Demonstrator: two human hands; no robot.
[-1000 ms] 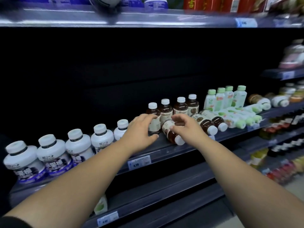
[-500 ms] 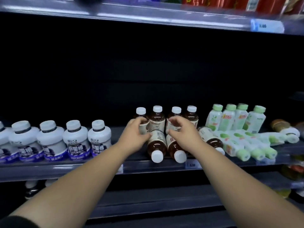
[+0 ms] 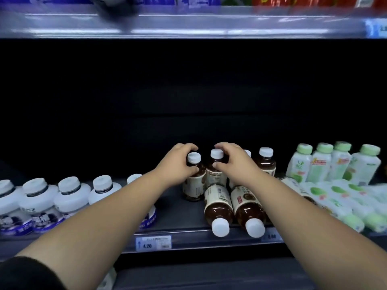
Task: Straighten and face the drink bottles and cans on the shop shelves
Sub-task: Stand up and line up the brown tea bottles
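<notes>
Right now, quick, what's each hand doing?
Left hand: grips the leftmost standing brown bottle.
Right hand: grips the standing brown bottle beside it.

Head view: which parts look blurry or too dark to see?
In the head view, the top shelf edge is smeared by motion blur; the green-capped bottles at right are soft; the shelf's back is unlit black; the brown bottles are sharp.

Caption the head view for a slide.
Left hand and right hand each grip an upright brown bottle; two fallen bottles lie at the shelf front.
</notes>
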